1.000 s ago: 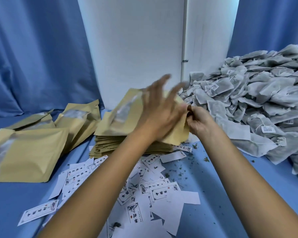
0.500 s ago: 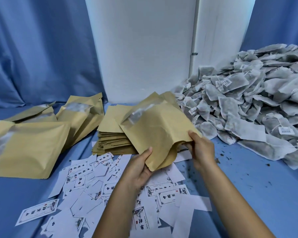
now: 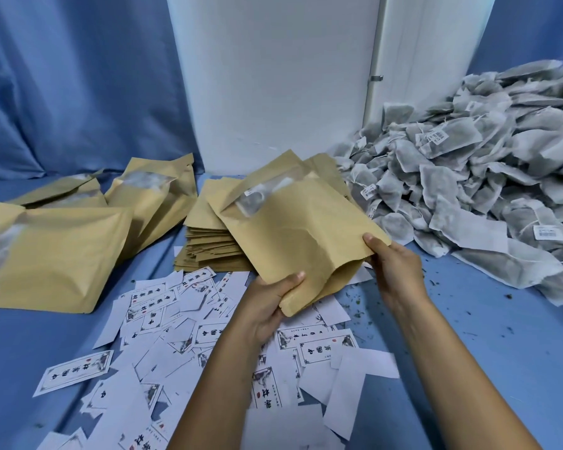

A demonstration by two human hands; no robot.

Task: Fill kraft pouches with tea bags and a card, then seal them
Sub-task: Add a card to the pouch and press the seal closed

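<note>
Holding the kraft pouch point(image 3: 293, 228) just above the scattered cards point(image 3: 163, 306), the left hand point(image 3: 267, 306) and right hand point(image 3: 394, 271) each pinch a near corner, fingers curled, and should probably spread its mouth wide before loading tea bags point(image 3: 468, 177)

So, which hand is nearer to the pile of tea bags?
Right. The right hand grips the pouch edge just beside the tea bag pile; the left hand holds its lower corner, farther away, over the cards.
</note>
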